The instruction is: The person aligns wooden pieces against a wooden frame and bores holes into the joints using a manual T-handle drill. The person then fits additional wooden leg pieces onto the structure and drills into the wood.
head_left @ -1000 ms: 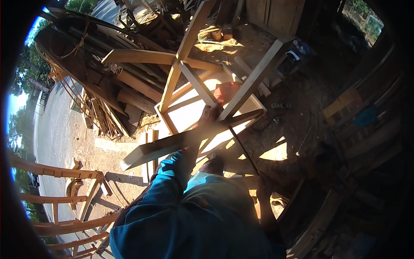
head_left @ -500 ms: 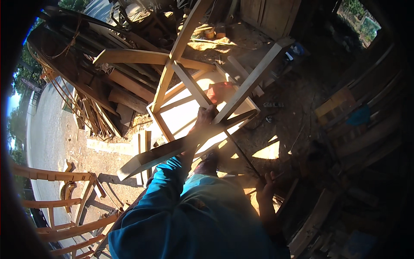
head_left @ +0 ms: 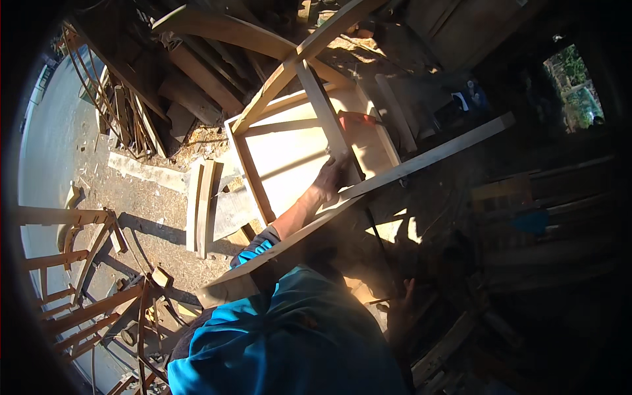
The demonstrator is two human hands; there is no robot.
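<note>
A wooden frame with curved, crossing legs (head_left: 276, 82) and a pale flat panel (head_left: 283, 155) stands tilted in front of me. My left hand (head_left: 331, 179) is closed round the lower end of its slanting wooden brace (head_left: 322, 112). Long pale wooden bars (head_left: 428, 155) run across the frame's near side, passing over my left forearm. My right hand (head_left: 400, 306) is low on the right in deep shade, its fingers curled at the end of a thin dark rod (head_left: 378, 240). The rod runs up toward the bars; its far end is hard to make out.
Wood scraps and boards (head_left: 187, 79) are heaped at the far left. Two short battens (head_left: 201, 207) lie on the ground left of the frame. A slatted wooden structure (head_left: 79, 263) stands at the lower left. More timber (head_left: 454, 342) lies in shade at the right.
The view has shifted and the frame appears turned. The long bars, angled apart before, now look nearly in line. My left hand stays on the brace; my right hand is in darker shade.
</note>
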